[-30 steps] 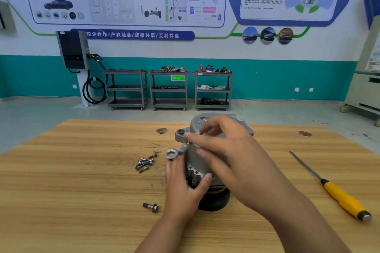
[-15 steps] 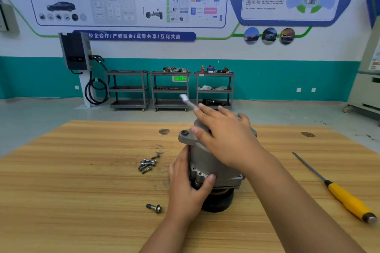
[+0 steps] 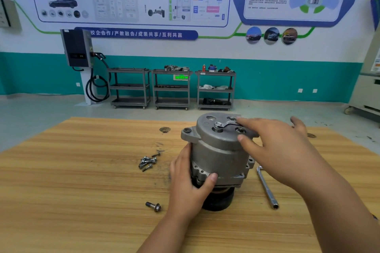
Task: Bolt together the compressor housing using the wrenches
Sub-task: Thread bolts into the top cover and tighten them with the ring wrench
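The grey compressor housing (image 3: 218, 150) stands upright on its black pulley (image 3: 221, 199) in the middle of the wooden table (image 3: 82, 191). My left hand (image 3: 189, 187) grips its lower left side, thumb across the front flange. A small offset ring wrench (image 3: 225, 125) lies on the housing's top face, its ring end over a bolt. My right hand (image 3: 273, 150) reaches in from the right with straight, spread fingers. Its index fingertip rests on the wrench's handle end, and its thumb lies on the top rim, apart from the wrench.
Several loose bolts (image 3: 148, 161) lie left of the housing, and a single flanged bolt (image 3: 153, 206) lies nearer me. A long L-shaped socket wrench (image 3: 267, 189) lies on the table right of the housing, under my right forearm. Tool carts stand against the far wall.
My right hand carried the ring wrench from the housing's left side up over it and set it on a top bolt, then shifted right, uncovering the top. The left hand kept its grip.
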`<state>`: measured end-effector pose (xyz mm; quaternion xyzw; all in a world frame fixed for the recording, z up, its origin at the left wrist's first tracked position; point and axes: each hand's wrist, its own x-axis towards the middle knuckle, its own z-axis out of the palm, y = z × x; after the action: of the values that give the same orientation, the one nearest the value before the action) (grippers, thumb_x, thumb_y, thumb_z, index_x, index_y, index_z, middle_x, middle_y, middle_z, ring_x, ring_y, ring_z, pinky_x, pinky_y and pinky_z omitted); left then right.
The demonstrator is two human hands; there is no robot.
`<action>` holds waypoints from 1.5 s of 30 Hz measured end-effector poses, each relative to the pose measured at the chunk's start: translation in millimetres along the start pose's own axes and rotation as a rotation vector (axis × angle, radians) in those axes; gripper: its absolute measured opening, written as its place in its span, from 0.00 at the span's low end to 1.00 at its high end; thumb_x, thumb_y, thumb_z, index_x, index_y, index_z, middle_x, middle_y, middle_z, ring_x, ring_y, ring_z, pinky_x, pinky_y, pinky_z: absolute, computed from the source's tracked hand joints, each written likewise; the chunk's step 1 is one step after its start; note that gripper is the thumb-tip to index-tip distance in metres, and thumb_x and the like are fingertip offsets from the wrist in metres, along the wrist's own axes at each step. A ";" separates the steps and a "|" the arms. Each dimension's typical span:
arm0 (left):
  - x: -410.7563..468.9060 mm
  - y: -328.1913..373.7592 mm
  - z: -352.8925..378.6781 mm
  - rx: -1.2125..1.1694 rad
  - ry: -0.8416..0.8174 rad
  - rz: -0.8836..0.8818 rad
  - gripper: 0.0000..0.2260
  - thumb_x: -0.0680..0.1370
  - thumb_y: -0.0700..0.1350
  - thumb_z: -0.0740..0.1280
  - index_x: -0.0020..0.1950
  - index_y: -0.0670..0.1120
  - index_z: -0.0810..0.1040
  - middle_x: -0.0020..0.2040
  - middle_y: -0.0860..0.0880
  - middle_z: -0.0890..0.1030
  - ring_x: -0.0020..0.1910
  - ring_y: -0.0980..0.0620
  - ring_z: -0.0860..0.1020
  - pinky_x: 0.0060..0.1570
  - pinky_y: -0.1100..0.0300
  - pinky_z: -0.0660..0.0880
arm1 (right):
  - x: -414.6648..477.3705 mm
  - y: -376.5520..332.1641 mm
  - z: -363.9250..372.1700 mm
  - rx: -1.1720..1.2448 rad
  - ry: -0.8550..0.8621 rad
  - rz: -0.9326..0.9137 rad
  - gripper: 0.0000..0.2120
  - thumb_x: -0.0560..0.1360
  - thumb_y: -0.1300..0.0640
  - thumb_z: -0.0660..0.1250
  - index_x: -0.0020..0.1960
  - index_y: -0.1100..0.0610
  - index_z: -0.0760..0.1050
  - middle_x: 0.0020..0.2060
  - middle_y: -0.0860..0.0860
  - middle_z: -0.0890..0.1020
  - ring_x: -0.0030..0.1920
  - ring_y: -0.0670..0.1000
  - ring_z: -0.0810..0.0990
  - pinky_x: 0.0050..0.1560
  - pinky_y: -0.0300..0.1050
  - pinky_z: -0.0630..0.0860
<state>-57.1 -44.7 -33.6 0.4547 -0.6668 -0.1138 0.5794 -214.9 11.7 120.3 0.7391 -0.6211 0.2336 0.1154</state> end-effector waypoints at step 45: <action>0.3 -0.2 -0.5 -0.003 0.005 0.016 0.33 0.67 0.67 0.62 0.69 0.72 0.51 0.62 0.78 0.59 0.65 0.68 0.57 0.57 0.67 0.60 | 53.4 -11.4 29.5 0.347 -0.081 -0.181 0.14 0.78 0.49 0.59 0.63 0.44 0.72 0.62 0.42 0.74 0.69 0.47 0.62 0.68 0.54 0.59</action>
<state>-56.5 -44.9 -33.4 0.4488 -0.6690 -0.1090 0.5824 -191.5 -45.7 122.3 0.8095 -0.5067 0.2960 -0.0182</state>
